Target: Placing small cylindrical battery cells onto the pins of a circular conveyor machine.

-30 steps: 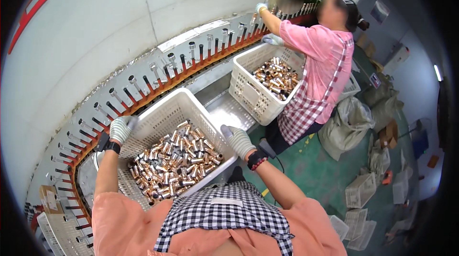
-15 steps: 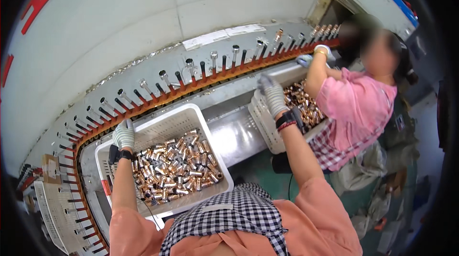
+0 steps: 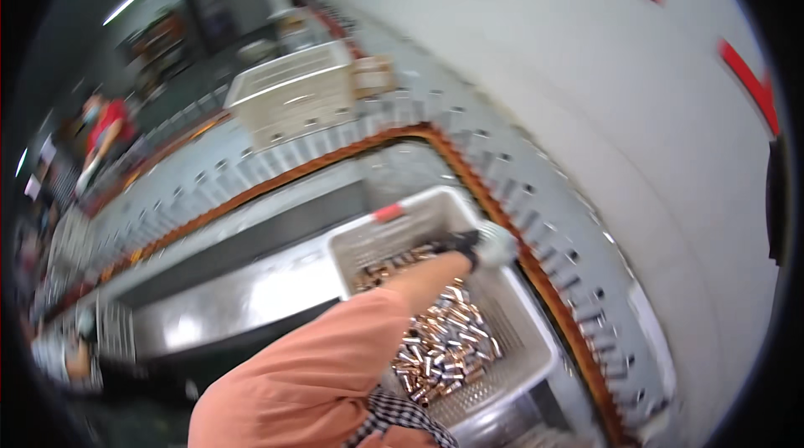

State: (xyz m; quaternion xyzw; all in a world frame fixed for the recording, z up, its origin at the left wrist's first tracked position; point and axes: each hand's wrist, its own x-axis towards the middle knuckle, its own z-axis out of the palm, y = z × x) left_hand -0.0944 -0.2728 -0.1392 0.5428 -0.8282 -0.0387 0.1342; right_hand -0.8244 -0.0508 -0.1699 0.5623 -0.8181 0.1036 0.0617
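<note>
My left hand (image 3: 496,244), in a light knitted glove with a black band at the wrist, is at the far rim of a white plastic basket (image 3: 540,322), beside the conveyor track. Motion smears its fingers, so their grip on the rim cannot be made out. Below my forearm, the basket holds a heap of short shiny metal tubes (image 3: 448,347), copper and silver in colour. A red tag (image 3: 388,213) marks the basket's rim. My right hand is outside the picture.
An orange-brown conveyor track (image 3: 473,176) with upright holders curves around the basket. Beyond it stand a large white crate (image 3: 293,88) and a cardboard box (image 3: 373,75). A metal trough (image 3: 243,289) runs left. A person in red (image 3: 109,130) is at the far left.
The view has swung left, bringing the track's bend and the white crate into sight. My right hand and the co-worker in pink have left the picture. My left hand stays by the basket's rim.
</note>
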